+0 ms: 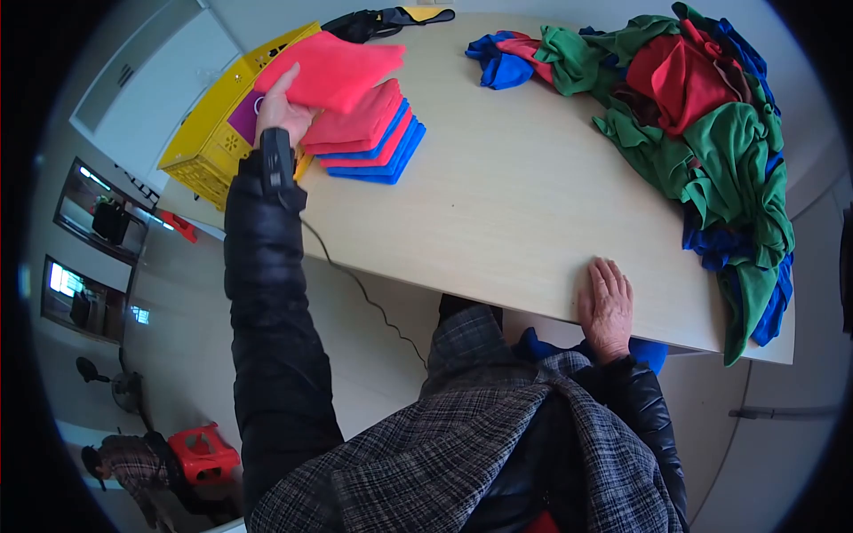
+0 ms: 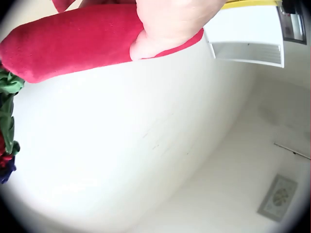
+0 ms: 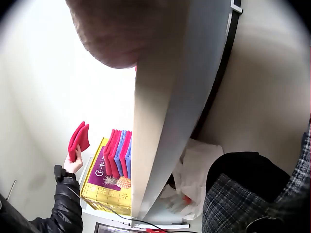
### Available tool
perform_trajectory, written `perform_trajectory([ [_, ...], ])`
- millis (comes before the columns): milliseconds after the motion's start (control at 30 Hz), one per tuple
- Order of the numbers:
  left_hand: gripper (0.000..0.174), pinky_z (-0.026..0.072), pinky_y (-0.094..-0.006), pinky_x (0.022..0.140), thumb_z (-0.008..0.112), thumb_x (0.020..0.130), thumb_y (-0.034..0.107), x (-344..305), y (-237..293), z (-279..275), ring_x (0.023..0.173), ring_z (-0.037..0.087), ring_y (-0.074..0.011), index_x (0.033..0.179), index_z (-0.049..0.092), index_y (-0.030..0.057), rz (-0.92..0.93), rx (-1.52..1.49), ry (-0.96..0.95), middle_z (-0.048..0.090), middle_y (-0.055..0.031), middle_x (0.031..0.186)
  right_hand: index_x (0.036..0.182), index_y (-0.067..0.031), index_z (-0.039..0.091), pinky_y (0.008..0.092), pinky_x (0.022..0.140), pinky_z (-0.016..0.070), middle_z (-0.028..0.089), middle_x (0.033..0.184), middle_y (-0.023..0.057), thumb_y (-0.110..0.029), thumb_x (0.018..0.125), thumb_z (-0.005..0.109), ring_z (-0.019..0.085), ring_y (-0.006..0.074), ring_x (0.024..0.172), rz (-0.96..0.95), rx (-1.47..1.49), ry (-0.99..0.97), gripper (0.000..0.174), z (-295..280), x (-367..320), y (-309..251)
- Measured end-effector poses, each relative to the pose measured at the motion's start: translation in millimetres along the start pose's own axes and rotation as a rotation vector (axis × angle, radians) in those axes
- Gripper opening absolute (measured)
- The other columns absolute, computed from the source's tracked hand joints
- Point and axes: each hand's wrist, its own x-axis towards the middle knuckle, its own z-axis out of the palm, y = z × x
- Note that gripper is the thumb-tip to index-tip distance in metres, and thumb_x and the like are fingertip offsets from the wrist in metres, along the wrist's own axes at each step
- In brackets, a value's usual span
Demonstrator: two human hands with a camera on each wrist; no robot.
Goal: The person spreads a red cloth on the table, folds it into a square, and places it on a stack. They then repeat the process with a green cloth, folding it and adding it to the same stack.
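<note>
My left hand (image 1: 281, 114) grips a folded red cloth (image 1: 346, 73) by its near left edge, with the thumb on top. In the left wrist view the thumb of the left hand (image 2: 167, 24) presses on the cloth's thick folded side (image 2: 82, 46). Just below the held cloth lies a neat stack of folded red and blue cloths (image 1: 369, 142); in the right wrist view the held cloth (image 3: 78, 141) is raised above that stack (image 3: 117, 150). My right hand (image 1: 609, 302) rests palm down on the table's near edge, fingers straight, holding nothing.
A yellow plastic basket (image 1: 200, 147) stands left of the stack. A loose heap of green, red and blue cloths (image 1: 711, 147) covers the table's right side. A black bag (image 1: 355, 27) lies at the back. A dark cable (image 1: 360, 284) hangs over the table's front edge (image 1: 515, 306).
</note>
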Motion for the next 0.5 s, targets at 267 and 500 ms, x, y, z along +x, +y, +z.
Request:
perform_trajectory([
  [267, 0.039, 0.0494, -0.0490, 0.107, 0.067, 0.094, 0.011, 79.8, -66.1, -80.2, 0.125, 0.059, -0.0307, 0.131, 0.056, 0.0035, -0.151, -0.151, 0.184, 0.065, -0.0118, 0.130, 0.138, -0.0015, 0.053, 0.0487, 0.117, 0.0299, 0.050, 0.147, 0.0168, -0.018, 0.089, 0.057, 0.040, 0.0369, 0.141, 0.011, -0.018, 0.002, 0.052, -1.2, 3.6, -1.5],
  [500, 0.039, 0.0473, -0.0482, 0.110, 0.066, 0.094, 0.011, 89.6, -68.9, -118.4, 0.126, 0.058, -0.0316, 0.131, 0.055, 0.0026, -0.321, -0.128, 0.034, 0.063, -0.0121, 0.131, 0.139, -0.0016, 0.053, 0.0488, 0.117, 0.0309, 0.050, 0.146, 0.0170, -0.018, 0.089, 0.058, 0.040, 0.0370, 0.141, 0.023, -0.036, 0.004, 0.053, -5.9, 2.0, -1.6],
])
